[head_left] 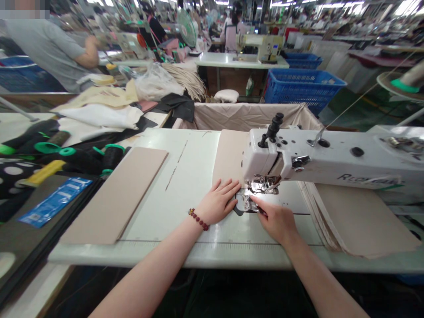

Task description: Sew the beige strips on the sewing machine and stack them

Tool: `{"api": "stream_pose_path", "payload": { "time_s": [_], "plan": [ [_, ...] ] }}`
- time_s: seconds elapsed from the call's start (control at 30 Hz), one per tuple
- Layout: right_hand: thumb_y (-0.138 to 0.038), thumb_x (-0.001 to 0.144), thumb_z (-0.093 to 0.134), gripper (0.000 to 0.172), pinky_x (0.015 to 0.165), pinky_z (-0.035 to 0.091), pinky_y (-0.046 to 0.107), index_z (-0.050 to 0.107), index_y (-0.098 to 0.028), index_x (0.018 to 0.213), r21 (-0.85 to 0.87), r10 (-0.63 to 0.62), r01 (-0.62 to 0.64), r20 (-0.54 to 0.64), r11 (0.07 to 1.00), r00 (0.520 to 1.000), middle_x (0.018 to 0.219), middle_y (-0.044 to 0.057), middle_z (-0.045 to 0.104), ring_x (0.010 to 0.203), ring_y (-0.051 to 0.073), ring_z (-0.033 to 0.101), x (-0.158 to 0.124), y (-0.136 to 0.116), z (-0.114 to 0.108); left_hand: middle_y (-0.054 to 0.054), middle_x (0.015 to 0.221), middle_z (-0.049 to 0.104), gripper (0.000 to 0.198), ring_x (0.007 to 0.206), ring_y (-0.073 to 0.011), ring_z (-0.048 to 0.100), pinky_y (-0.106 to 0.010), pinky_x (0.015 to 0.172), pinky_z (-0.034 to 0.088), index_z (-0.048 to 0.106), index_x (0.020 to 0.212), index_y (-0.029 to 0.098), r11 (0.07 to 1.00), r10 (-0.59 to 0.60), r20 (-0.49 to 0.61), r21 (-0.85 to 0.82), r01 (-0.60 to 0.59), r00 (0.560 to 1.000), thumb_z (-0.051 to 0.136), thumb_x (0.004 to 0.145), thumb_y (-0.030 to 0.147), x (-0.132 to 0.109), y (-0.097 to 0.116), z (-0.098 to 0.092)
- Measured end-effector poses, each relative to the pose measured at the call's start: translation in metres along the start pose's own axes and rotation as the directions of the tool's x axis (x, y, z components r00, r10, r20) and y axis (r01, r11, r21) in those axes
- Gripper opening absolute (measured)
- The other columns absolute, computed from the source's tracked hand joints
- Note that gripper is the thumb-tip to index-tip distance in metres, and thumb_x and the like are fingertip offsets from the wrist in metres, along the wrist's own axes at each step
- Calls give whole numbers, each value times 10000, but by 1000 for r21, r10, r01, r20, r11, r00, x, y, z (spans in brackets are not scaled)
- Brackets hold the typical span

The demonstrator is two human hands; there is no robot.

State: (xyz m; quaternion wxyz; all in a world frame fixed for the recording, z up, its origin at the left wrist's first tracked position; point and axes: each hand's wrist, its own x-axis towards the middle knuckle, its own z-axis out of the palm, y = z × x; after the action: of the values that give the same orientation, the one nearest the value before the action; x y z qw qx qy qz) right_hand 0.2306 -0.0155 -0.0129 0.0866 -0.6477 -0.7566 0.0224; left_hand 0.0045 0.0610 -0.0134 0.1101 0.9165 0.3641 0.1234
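Note:
My left hand lies flat with its fingers stretched out. Its fingertips rest at the near end of a beige fabric panel, just left of the presser foot of a white sewing machine. My right hand is closed in front of the needle area, index finger toward the metal needle plate. Something small and dark shows under its fingers, too hidden to name. A stack of beige panels lies to the left, and more beige pieces lie right, partly beneath the machine arm.
Thread cones, a blue packet and cloth scraps crowd the left side. Behind the table stand a cloth-lined bin and a blue crate. A person in grey works at far left.

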Motion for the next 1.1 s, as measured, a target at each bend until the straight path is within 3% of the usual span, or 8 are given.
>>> {"api": "stream_pose_path", "payload": {
  "time_s": [1.1],
  "plan": [
    [-226,859,513,508,698,485,278,482,-397,1336,26,17,-17,1,1000,1000,1025,-23,720,832,180,679,-2,-1,-1,-23,1511,338,528,1412,-208,248,-443,1164,172,267,1478,254,1000,10,-22,27,-9,1000,365,971,364,-1,2,-1]
  ]
}}
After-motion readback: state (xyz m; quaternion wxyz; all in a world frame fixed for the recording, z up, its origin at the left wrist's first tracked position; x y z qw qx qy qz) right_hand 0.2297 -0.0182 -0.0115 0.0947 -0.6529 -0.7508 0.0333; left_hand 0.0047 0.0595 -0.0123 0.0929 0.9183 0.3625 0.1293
